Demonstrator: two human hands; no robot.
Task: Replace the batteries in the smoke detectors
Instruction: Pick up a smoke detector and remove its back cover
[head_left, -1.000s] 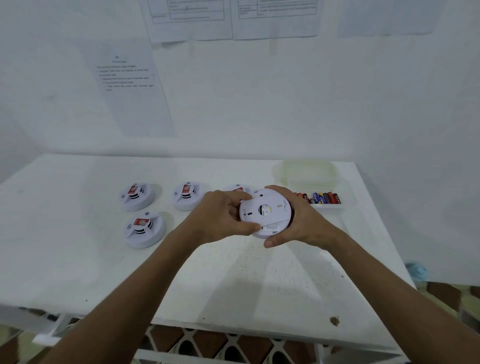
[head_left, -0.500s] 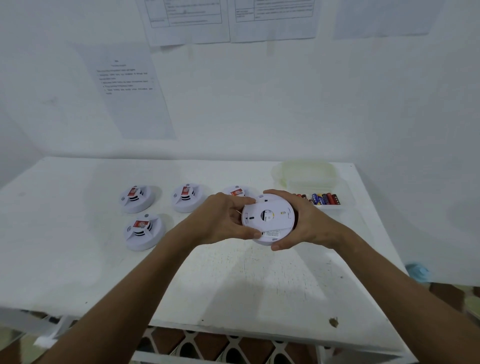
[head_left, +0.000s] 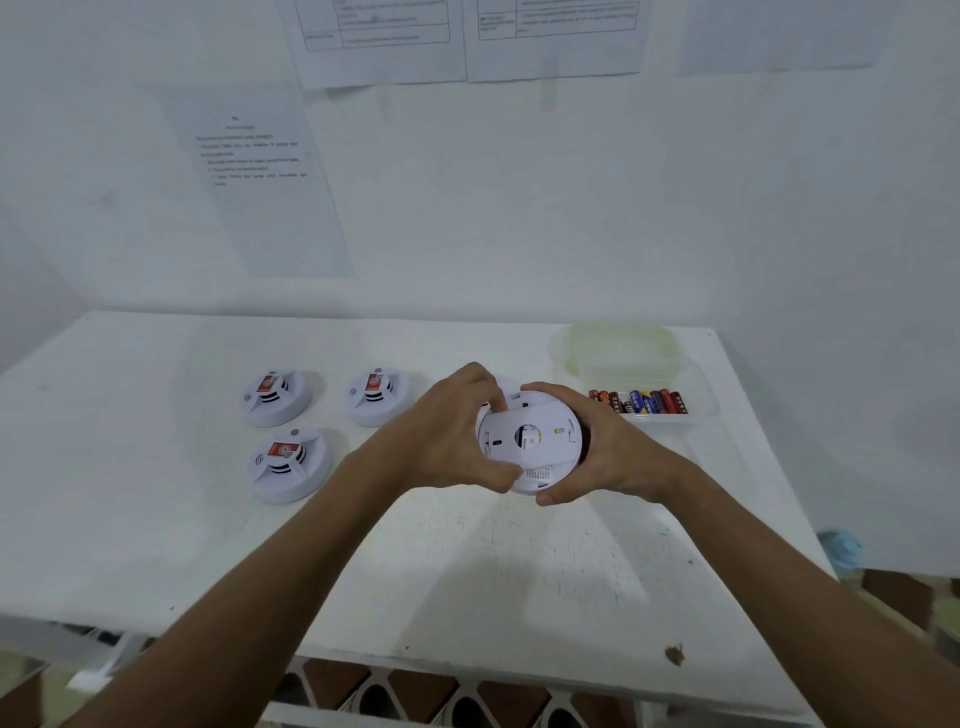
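Left hand (head_left: 447, 436) and right hand (head_left: 608, 452) grip the smoke detector (head_left: 530, 441), label print unreadable.

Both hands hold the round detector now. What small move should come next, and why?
Probably keep twisting: the left hand grips the back plate while the right hand holds the smoke detector. The plate looks shifted off-centre, not yet off.

Single head-worn wide-angle view, no second camera, so no overlap. It looked forward and down from above the near edge of the white table (head_left: 156, 519) — hands close at frame centre, forearms entering from the bottom corners. It faced the back wall (head_left: 519, 208) square-on — papers (head_left: 270, 182) visible up top, wide-angle bending at edges.
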